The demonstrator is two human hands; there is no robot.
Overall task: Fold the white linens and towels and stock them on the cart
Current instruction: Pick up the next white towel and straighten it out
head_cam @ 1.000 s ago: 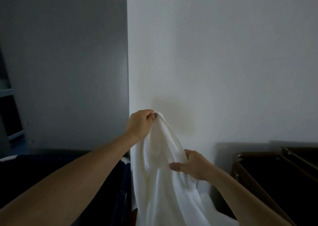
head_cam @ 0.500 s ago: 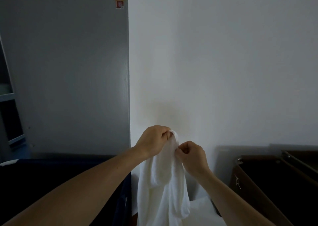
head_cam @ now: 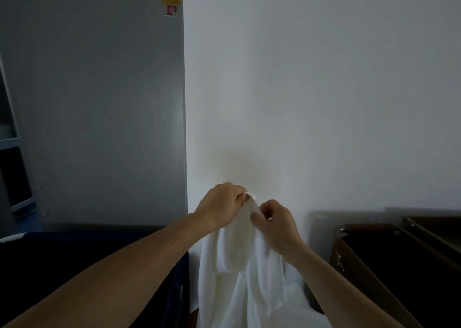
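Here, a white towel (head_cam: 239, 277) is held up in the lower middle of the frame, in front of the white wall (head_cam: 324, 103). Its top edge is gathered between the two hands, and the rest hangs down loosely in long folds until it is cut off by the bottom of the frame. The left hand (head_cam: 222, 208) is clenched around the top of the cloth, with the fingers (head_cam: 238, 196) curled over it. The right hand (head_cam: 275, 224) is placed just beside it, a little lower, and a part of the same edge is pinched by its fingers. The two hands are almost touching.

No finished fold can be seen, so the step in hand is judged to be the search for the edge and corners before the first fold. For the next move, the hands probably need to be drawn apart along the top edge, so that one corner is held in each and the cloth is spread flat. The grip should not be loosened too much, because soft cloth slips easily.

A dark brown container (head_cam: 335, 250) is seen at the lower right and a dark blue container (head_cam: 99, 253) at the lower left. Which one belongs to the cart cannot be told.
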